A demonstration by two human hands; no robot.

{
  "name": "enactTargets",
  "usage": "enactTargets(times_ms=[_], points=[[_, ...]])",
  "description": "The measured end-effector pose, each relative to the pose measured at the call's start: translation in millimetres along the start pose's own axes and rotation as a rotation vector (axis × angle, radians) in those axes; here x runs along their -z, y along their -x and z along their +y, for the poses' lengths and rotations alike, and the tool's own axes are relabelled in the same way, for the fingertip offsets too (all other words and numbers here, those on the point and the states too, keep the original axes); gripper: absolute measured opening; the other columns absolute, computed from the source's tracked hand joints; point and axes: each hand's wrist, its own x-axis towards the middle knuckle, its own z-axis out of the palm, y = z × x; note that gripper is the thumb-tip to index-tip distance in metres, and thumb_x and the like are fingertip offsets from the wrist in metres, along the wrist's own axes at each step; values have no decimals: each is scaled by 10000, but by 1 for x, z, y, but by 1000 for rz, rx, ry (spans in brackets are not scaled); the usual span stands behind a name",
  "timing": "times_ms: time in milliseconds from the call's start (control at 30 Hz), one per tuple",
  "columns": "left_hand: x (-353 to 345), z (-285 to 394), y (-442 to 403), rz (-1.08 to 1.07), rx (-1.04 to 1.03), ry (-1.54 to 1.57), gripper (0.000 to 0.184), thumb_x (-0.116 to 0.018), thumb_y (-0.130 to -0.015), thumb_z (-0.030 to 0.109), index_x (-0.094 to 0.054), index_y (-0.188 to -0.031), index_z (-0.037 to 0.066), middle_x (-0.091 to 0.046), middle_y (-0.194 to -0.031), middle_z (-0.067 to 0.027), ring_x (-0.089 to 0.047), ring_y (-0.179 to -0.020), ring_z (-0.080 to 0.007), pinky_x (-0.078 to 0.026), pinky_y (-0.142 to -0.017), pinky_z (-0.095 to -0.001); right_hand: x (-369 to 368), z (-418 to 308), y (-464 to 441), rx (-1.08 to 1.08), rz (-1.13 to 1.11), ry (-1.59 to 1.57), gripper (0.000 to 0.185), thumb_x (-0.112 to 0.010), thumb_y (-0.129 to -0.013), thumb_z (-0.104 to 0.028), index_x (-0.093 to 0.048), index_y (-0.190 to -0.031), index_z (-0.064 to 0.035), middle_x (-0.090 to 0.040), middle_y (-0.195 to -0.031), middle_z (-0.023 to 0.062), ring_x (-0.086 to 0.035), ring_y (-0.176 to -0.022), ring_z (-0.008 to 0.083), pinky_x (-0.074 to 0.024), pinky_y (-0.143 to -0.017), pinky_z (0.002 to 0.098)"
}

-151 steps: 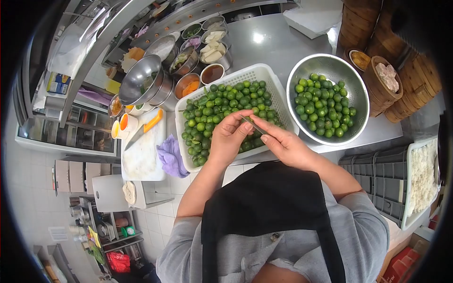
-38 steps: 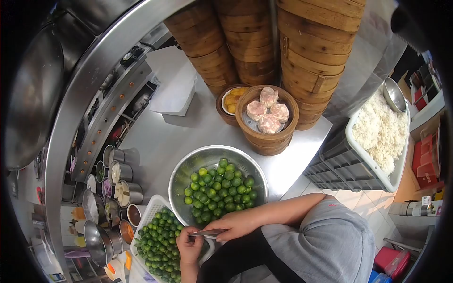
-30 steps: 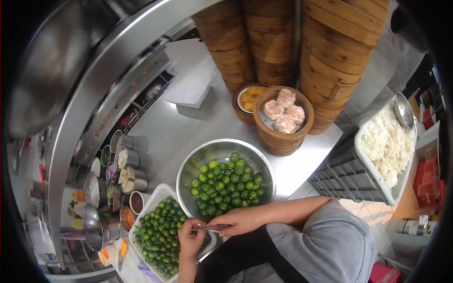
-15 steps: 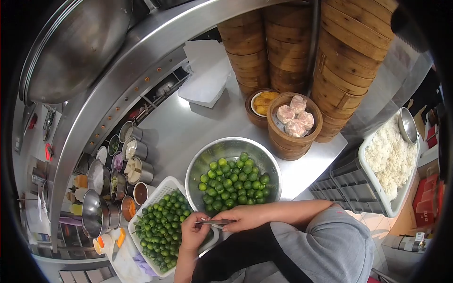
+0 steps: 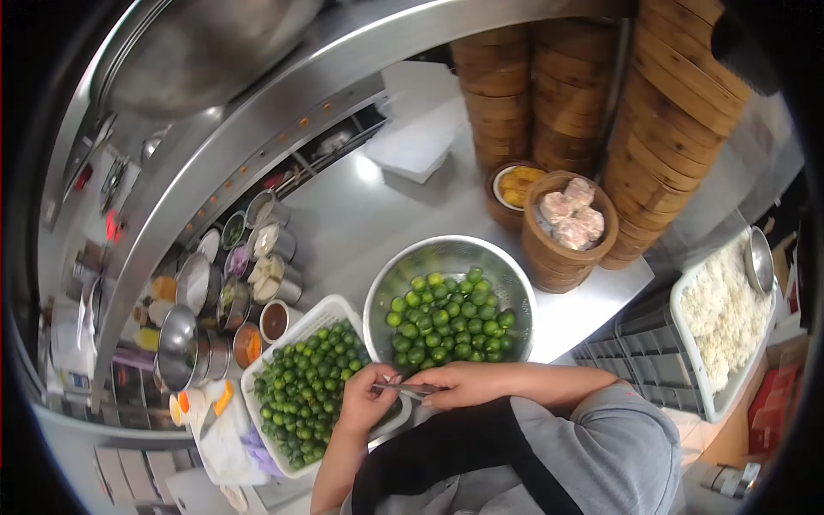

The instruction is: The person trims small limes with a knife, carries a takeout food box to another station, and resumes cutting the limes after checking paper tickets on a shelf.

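Observation:
My right hand (image 5: 462, 382) grips a slim metal tool that looks like a small knife (image 5: 402, 389), its blade pointing left. Fingers of my left hand (image 5: 366, 396) are pinched together at the blade's tip; whatever is between them is too small or hidden to name. Just beyond both hands stands a metal colander (image 5: 374, 283) with many green limes (image 5: 451, 322) in it. To the left, partly behind my left hand, a white plastic basket (image 5: 251, 403) is full of smaller-looking green limes (image 5: 309, 386).
Bamboo steamers (image 5: 571, 94) are stacked at the back right; one in front holds pale dumplings (image 5: 571, 215). Metal containers (image 5: 197, 283) of ingredients line the left. A knife with an orange handle (image 5: 223, 397) lies on a white board. A crate of white shreds (image 5: 721, 318) stands right.
The camera view has shifted, so the scene sits further right. Both hands stay together at the colander's near edge, the knife still in my right hand, tilted slightly differently.

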Motion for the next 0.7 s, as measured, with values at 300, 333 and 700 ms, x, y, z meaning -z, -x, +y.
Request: enactTargets(times_ms=[300, 333, 700], points=[[4, -6, -3, 66, -191, -110, 81, -675, -814, 131, -638, -864, 80, -555, -674, -69, -543, -557, -174, -433, -522, -298, 0, -18, 3, -192, 36, -78, 481, -577, -920, -158, -422, -1356, -24, -578, -913, 42, -543, -758, 104, -468, -698, 265], [5, -6, -2, 60, -184, -94, 74, -671, -822, 113, -633, -865, 66, -562, -685, -53, -529, -565, -139, -423, -521, -275, 1, -19, 2, -200, 6, -94, 474, -566, -919, -131, -422, -1359, -28, -577, -908, 33, -537, -750, 95, -462, -685, 257], [11, 5, 2, 35, -44, -9, 159, -664, -847, 119, -595, -982, 74, -511, -620, 15, -460, -505, -70, -374, -480, -240, 14, -33, -3, -247, -42, -381, 438, -511, -928, -77, -429, -1357, -49, -524, -677, 10, -383, -425, 22, -293, -397, 166]])
